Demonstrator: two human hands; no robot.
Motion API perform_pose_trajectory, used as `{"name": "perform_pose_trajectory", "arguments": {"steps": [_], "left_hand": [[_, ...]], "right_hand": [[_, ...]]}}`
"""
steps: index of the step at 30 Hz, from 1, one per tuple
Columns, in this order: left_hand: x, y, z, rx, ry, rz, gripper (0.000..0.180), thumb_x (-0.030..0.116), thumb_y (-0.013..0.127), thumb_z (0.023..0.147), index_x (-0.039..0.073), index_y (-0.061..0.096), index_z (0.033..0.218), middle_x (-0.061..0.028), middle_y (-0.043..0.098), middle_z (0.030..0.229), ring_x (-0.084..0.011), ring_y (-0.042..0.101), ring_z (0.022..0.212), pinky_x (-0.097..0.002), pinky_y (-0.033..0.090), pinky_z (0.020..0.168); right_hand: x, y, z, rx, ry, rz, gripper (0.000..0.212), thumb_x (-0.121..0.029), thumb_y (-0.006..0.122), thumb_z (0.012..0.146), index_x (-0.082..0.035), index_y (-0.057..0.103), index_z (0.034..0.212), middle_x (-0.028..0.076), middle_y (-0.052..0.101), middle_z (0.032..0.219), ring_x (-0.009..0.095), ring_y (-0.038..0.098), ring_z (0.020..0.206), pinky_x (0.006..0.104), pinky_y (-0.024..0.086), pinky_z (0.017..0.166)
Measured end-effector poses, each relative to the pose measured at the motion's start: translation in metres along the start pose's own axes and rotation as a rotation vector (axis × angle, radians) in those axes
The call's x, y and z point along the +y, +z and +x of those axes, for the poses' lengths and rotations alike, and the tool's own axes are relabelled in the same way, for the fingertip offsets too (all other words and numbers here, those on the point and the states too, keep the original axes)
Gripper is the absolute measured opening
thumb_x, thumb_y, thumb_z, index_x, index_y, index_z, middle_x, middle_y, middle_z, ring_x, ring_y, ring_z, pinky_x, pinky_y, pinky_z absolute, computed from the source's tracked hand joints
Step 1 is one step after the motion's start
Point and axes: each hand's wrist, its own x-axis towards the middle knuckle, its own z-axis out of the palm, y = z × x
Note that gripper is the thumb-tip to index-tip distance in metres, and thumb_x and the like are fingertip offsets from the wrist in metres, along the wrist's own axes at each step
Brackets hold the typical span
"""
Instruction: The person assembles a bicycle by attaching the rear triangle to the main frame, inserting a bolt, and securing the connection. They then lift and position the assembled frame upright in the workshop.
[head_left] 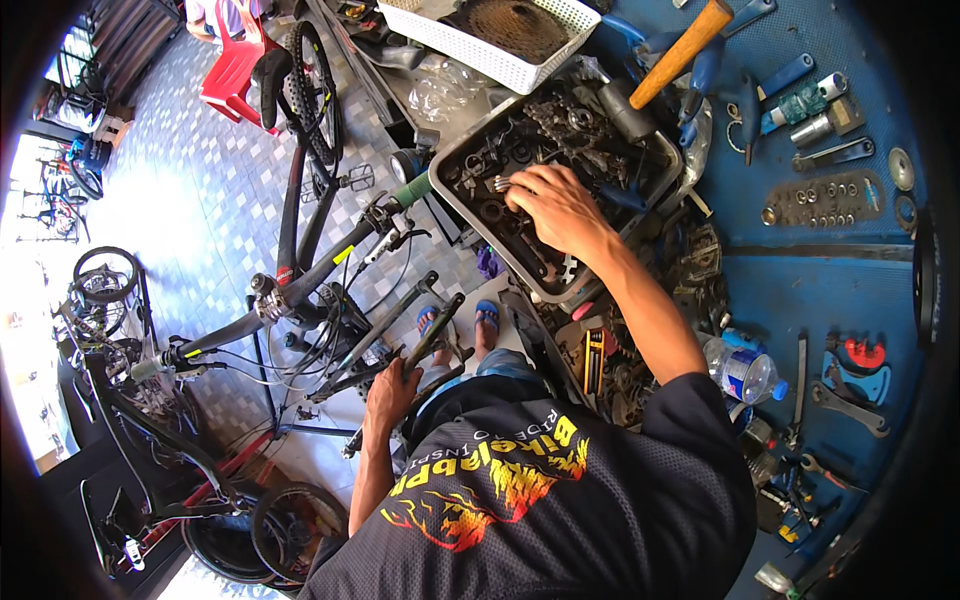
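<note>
My right hand [556,208] reaches into a grey bin [462,232] full of loose, greasy bicycle parts. Its fingers are curled and closed, with a small silvery metal piece [502,184] at the fingertips; what they hold is partly hidden. A dark chain [575,120] is heaped at the far side of the bin. Lower down, at my left side, my left hand [390,393] is wrapped round a dark bike tube [436,328], which slants up to the right in front of my legs.
A bicycle with a green-gripped handlebar [340,245] stands at left. Beyond the bin lie a white basket [520,75] and a wooden-handled mallet [680,55]. Blue tool panels [780,280] with wrenches and sockets are at right, a plastic bottle [742,372] beside my elbow. A red chair [235,80] stands farther off.
</note>
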Motion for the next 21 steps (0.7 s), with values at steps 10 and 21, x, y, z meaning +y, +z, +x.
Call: {"name": "perform_pose_trajectory", "arguments": {"steps": [10, 21], "left_hand": [[-0.009, -0.006, 0.012, -0.001, -0.023, 0.009, 0.053, 0.044, 0.070, 0.097, -0.005, 0.065, 0.116, -0.0318, 0.072, 0.098, -0.0492, 0.070, 0.097, -0.0539, 0.054, 0.082], [-0.013, 0.003, 0.006, 0.010, 0.024, 0.013, 0.044, 0.040, 0.070, 0.096, -0.002, 0.062, 0.108, -0.0314, 0.071, 0.096, -0.0507, 0.069, 0.094, -0.0562, 0.053, 0.079]], "right_hand": [[-0.008, -0.039, -0.031, -0.156, 0.321, 0.053, 0.006, -0.005, 0.064, 0.089, -0.008, 0.068, 0.092, 0.009, 0.074, 0.104, 0.029, 0.061, 0.121, 0.0462, 0.042, 0.107], [0.001, 0.016, 0.002, -0.119, 0.209, -0.010, 0.059, -0.008, 0.064, 0.090, -0.008, 0.051, 0.148, 0.010, 0.058, 0.148, 0.024, 0.049, 0.143, 0.0485, 0.026, 0.126]]}}
